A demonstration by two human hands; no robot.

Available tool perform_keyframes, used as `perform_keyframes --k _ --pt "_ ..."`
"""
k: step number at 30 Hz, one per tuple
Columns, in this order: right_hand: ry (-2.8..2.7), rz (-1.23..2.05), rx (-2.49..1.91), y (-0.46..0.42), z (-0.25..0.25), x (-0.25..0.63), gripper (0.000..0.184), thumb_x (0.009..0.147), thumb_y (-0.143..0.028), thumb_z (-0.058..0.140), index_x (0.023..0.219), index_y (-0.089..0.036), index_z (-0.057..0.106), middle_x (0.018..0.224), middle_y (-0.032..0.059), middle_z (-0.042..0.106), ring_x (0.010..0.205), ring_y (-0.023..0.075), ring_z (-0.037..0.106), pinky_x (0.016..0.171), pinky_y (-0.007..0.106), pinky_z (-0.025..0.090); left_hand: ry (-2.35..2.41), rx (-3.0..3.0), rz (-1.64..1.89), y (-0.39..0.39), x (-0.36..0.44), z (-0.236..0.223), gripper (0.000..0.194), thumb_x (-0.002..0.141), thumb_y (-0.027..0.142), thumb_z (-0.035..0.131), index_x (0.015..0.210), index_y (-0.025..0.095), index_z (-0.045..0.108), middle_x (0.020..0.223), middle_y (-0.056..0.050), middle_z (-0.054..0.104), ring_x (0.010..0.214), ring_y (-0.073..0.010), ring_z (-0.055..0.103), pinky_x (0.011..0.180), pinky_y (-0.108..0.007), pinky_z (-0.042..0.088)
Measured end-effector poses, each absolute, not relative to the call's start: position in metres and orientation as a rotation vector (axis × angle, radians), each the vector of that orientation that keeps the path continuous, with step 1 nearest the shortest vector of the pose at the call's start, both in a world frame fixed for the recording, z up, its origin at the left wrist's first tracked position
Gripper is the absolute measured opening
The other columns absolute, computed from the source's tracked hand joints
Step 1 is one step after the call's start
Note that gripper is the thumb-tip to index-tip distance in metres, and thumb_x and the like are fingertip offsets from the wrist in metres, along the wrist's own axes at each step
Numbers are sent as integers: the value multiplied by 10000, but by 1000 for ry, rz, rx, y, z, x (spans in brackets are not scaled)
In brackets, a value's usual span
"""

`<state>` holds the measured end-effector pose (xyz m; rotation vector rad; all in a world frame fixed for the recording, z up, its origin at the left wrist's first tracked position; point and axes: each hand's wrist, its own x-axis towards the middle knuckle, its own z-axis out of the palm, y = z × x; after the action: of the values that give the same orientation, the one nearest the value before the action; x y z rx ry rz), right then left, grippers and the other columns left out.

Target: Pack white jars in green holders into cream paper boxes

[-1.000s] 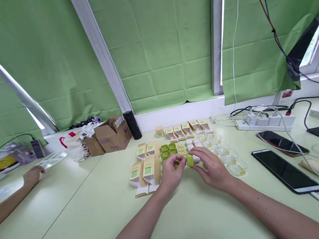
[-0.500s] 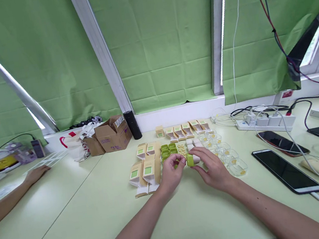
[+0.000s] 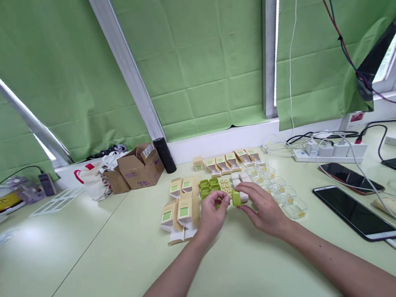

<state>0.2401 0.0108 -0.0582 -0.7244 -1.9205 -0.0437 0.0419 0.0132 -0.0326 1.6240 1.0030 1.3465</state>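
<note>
While the right hand [image 3: 261, 208] is gripping a small green square container [image 3: 236, 198] between its fingers above the worktop [image 3: 126, 266], the left hand [image 3: 215, 213] is pinching its fingers close beside it; whether they're holding anything, can't tell. Opened cartons [image 3: 188, 211] are lying left.

Single head-worn view, directed forward and slightly downward from behind and above the grip [image 3: 237, 198].
</note>
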Motion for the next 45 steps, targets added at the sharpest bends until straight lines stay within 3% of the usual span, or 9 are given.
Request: perform_keyframes --k 20,28,35,41,45 --pt "-1901 -51 -745 9 -56 241 485 978 -195 631 1450 -253 534 1345 147 673 1287 324 653 1069 541 597 1002 1524 1362 15 39 -35 362 868 506 773 865 157 674 813 -25 655 754 -146 595 692 -254 466" --pt "-1878 2 -744 7 -51 240 547 999 -125 541 1520 -272 464 1427 148 613 1384 320 587 1100 541 580 1081 1664 1523 12 33 -33 284 956 447 681 1070 187 682 1044 -91 698 992 -230 672 896 -376 545" --pt "-1894 25 -728 6 -48 239 606 1010 -112 507 1582 -292 423 1380 160 565 1311 307 616 1026 498 617 1016 2190 1550 2 36 -30 300 987 331 647 1270 231 637 1233 -128 650 1227 -298 548 1027 -480 500" --pt "-1866 33 -708 9 -53 239 384 997 -154 587 1360 -257 515 1310 144 661 1286 312 644 938 463 652 943 2326 1484 2 37 -35 436 978 275 673 1401 251 570 1334 -125 637 1286 -313 488 1090 -524 460" --pt "-1922 -33 -694 9 -52 240 263 1000 -142 592 1242 -246 589 1311 144 658 1268 298 661 1008 469 631 960 2330 1436 3 36 -35 410 989 274 663 1392 255 588 1338 -124 637 1289 -317 481 1089 -529 457"
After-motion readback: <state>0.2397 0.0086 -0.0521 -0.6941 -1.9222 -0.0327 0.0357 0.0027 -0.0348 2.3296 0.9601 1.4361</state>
